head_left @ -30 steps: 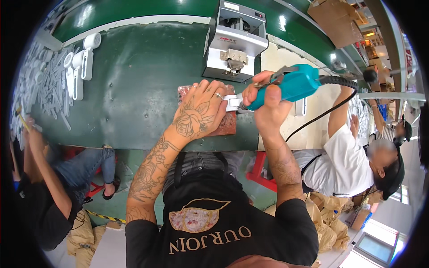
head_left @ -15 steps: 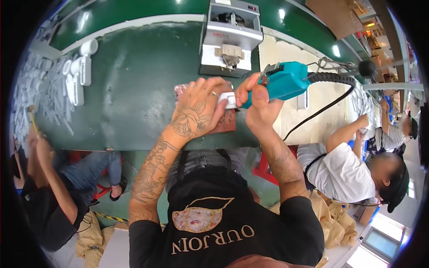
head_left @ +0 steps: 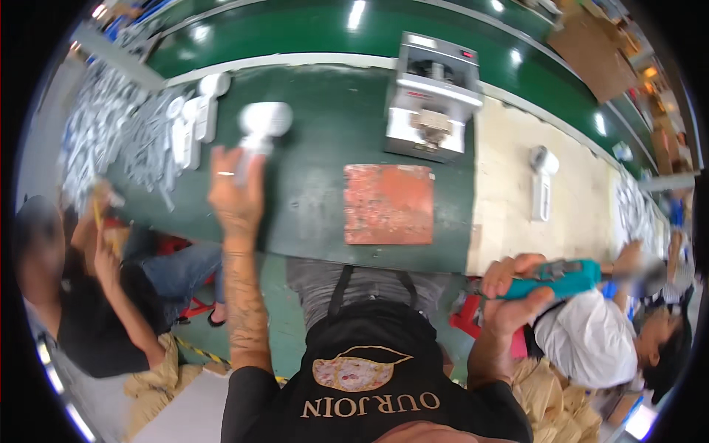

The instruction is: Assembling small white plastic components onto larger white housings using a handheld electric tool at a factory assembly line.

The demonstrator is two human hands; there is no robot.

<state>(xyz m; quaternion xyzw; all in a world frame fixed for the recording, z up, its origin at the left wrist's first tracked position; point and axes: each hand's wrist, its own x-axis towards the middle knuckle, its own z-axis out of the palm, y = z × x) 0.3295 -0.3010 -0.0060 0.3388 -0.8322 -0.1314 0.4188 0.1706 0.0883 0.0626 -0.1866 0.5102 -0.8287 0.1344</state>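
Note:
At the left part of the green bench, my left hand (head_left: 236, 184) is closed around the handle of a white round-headed housing (head_left: 264, 120); both are blurred by motion. My right hand (head_left: 513, 292) grips a teal electric screwdriver (head_left: 561, 279) off the bench's front edge, well away from the housing. Between the two hands a worn red mat (head_left: 388, 204) lies bare on the bench. Farther left, similar white housings (head_left: 193, 118) lie grouped near my left hand.
A grey-white boxy machine (head_left: 432, 103) stands behind the mat. On the cream board (head_left: 506, 170) at right lies another white housing (head_left: 544, 181). Many pale parts (head_left: 103, 125) are heaped at far left. Co-workers sit at the left and right, close to my right arm's side.
My left hand has moved from the red mat to the left, carrying the white housing. My right hand has drawn the screwdriver away from it, toward the lower right. The view has shifted too.

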